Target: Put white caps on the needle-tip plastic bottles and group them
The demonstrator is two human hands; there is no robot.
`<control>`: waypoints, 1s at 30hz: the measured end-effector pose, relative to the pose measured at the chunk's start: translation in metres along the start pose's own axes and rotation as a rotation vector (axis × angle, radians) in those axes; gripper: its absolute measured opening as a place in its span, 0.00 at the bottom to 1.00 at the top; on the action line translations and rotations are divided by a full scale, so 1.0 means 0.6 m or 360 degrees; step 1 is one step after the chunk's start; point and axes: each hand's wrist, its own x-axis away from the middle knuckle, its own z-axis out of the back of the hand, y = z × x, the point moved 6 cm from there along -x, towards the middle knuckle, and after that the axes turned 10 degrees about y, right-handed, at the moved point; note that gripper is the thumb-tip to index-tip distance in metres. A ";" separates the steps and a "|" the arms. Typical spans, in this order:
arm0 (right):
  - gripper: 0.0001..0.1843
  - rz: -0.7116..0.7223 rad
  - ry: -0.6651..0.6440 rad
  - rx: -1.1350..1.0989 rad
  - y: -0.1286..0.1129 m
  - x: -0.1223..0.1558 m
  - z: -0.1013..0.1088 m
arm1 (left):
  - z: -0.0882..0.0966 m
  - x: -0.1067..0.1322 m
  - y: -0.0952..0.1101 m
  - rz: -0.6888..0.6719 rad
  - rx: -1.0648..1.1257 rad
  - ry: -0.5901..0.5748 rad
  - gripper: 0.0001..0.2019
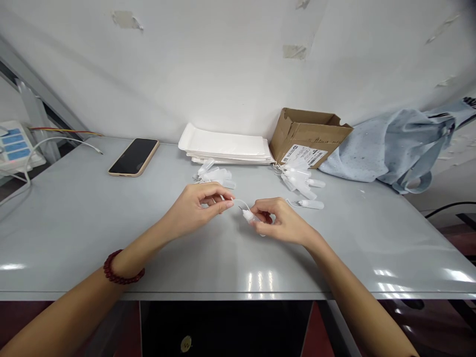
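My right hand pinches a small translucent needle-tip bottle, its thin dark needle pointing up and left. A thin white strap curves from the bottle to my left hand, whose thumb and fingertips are closed on its end. Whatever sits at that end is hidden by the fingers. Just behind my left hand lies a small pile of similar bottles. Another pile of bottles lies beyond my right hand, and a single bottle rests to the right of it.
A phone lies at left, near a white cable and a power strip. Stacked white envelopes and an open cardboard box stand against the wall. Light blue cloth covers the back right of the grey table.
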 end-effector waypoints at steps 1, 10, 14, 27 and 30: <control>0.08 -0.0006 -0.0006 0.0002 0.000 0.000 0.000 | 0.001 0.000 0.000 -0.0005 -0.0014 0.0009 0.06; 0.08 -0.0027 -0.0027 0.0017 0.003 -0.001 0.000 | 0.005 0.002 0.010 -0.0048 -0.0038 0.0006 0.06; 0.07 -0.0053 -0.0037 0.0006 0.005 -0.001 0.000 | 0.002 0.002 0.009 -0.0032 -0.0035 -0.0010 0.06; 0.15 -0.0074 -0.0061 -0.0286 -0.010 0.004 -0.001 | -0.031 0.008 -0.009 0.0447 0.0510 -0.0267 0.06; 0.16 -0.0089 -0.0053 -0.0311 -0.012 0.004 0.000 | -0.036 0.010 -0.012 0.0487 0.0586 -0.0256 0.07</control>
